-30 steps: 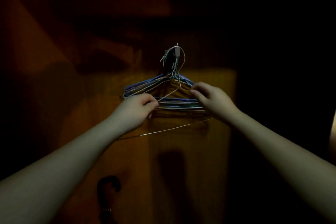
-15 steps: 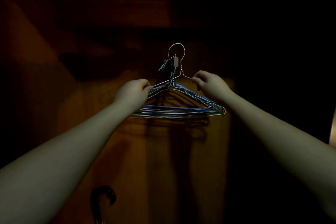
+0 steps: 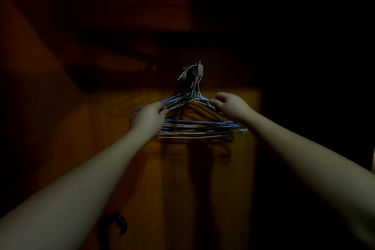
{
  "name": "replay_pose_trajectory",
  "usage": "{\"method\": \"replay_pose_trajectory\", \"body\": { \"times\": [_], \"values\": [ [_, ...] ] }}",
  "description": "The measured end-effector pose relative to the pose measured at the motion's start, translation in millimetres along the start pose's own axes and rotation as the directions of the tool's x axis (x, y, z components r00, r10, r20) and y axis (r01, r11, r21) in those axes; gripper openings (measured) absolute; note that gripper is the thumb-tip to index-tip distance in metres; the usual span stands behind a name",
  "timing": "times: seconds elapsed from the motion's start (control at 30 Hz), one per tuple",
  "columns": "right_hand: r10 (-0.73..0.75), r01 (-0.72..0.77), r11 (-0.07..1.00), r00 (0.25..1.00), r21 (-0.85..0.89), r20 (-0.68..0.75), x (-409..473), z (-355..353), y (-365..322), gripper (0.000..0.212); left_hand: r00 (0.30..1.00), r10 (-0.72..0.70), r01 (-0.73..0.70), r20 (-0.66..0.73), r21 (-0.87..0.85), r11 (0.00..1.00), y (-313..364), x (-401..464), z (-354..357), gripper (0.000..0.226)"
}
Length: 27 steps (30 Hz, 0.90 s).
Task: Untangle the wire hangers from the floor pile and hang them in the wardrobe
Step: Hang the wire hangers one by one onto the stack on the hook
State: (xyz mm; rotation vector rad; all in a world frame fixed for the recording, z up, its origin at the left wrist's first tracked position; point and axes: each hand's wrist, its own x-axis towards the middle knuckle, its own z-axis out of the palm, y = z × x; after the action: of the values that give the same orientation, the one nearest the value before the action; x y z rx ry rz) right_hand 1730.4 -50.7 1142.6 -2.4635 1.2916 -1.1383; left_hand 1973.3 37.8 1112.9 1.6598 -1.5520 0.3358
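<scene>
The hangers [image 3: 194, 126] hang from a hook [image 3: 199, 70] on the wardrobe back [image 3: 182, 178]; hands at their left [image 3: 149, 116] and right [image 3: 231, 104] shoulders; a handle [image 3: 113, 227] lies below.

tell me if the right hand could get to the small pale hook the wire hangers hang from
Probably yes. The right hand pinches the sloping shoulder wire of the bundle of blue and silver wire hangers, just below and right of the small pale wall hook. Nothing shows between them, though it would have to let go first.

Both forearms are bare, no sleeves, rings or watch showing on left hand [image 3: 149, 114] or right hand [image 3: 231, 105].
</scene>
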Motion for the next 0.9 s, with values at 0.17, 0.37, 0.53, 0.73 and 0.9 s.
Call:
{"method": "replay_pose_trajectory", "body": {
  "times": [0.17,0.37,0.53,0.73,0.9],
  "values": [
    [0.008,-0.007,1.000,0.999,0.017,-0.038,-1.2,9.7,1.9,0.022,0.997,0.050,-0.051,-0.063,-0.024,0.998,-11.3,-5.1,8.5,0.013],
    [-0.008,0.003,0.997,0.997,-0.072,-0.076,4.6,16.8,-1.3,0.027,0.992,0.050,-0.052,-0.117,-0.017,0.999,-19.0,1.0,12.3,0.018],
    [0.038,-0.055,0.992,0.989,-0.111,-0.144,7.5,25.3,-2.1,0.029,0.991,0.017,-0.015,-0.130,0.021,1.000,-19.5,6.7,14.1,0.020],
    [0.091,-0.126,0.971,0.981,-0.205,-0.169,12.1,27.1,-4.9,0.032,0.994,-0.013,0.018,-0.110,0.042,0.999,-12.6,11.7,15.8,0.023],
    [0.136,-0.179,0.952,0.974,-0.249,-0.182,12.0,24.8,-12.8,0.031,0.991,0.039,-0.025,-0.129,0.106,0.994,-12.5,12.3,14.2,0.026]
  ]
}}
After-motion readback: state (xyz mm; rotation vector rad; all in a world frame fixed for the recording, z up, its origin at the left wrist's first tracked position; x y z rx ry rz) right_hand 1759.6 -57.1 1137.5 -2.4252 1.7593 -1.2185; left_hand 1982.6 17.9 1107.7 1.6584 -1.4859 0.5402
